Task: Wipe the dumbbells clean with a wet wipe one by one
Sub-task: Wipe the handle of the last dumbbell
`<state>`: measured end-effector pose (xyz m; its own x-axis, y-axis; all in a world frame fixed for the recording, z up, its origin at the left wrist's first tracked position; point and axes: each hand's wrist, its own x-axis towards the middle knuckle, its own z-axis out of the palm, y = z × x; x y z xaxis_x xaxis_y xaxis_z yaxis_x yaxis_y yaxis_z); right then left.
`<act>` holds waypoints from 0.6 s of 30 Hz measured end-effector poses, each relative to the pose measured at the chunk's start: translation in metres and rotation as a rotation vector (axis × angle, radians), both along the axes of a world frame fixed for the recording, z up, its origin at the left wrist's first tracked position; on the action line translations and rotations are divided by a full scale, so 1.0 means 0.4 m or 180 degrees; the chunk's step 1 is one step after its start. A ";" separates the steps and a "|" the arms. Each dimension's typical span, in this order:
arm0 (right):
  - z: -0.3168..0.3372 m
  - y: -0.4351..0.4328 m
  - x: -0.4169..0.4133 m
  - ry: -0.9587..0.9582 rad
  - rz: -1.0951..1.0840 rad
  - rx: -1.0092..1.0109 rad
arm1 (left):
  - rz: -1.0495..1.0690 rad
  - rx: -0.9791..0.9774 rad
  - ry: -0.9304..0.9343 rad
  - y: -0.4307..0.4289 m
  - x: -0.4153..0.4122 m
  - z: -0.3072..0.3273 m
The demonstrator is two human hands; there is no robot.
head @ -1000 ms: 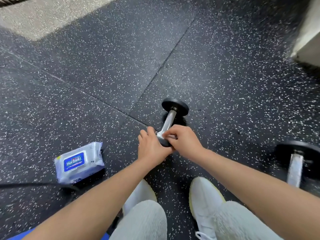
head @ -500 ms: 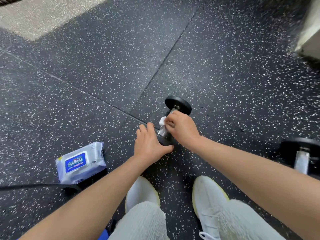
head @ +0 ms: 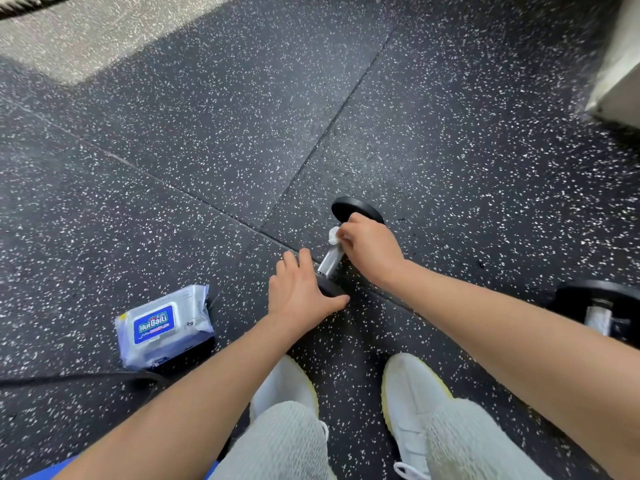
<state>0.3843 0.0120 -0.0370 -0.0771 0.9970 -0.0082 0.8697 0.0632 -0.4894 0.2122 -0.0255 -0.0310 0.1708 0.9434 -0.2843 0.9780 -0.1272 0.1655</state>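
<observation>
A small dumbbell [head: 328, 263] with black round ends and a knurled metal handle lies on the speckled black floor in front of me. My left hand [head: 301, 292] covers its near end, fingers curled over the black weight. My right hand [head: 370, 245] grips a white wet wipe [head: 333, 235] wrapped on the handle's far part, close to the far weight [head: 349, 207]. A second dumbbell [head: 601, 306] lies at the right edge, partly hidden by my right forearm.
A pack of wet wipes [head: 162, 327] with a blue label lies on the floor to the left. My two white shoes [head: 412, 386] stand below the dumbbell. A black cable [head: 69, 379] runs along the lower left. A pale block [head: 616, 74] sits at the top right.
My right hand slid the wipe along the handle from the near end toward the far weight. The left hand stayed on the near weight.
</observation>
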 end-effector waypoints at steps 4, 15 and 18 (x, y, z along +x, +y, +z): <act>-0.008 -0.039 -0.037 0.0221 0.0474 -0.0188 | -0.0052 0.0103 0.0008 0.000 -0.003 -0.005; -0.005 0.029 0.025 -0.0446 0.0468 0.0190 | -0.0032 0.0402 -0.0025 -0.003 -0.005 -0.022; -0.006 0.014 0.028 -0.0721 0.0290 0.0252 | -0.0151 0.0363 0.0033 -0.004 -0.005 -0.023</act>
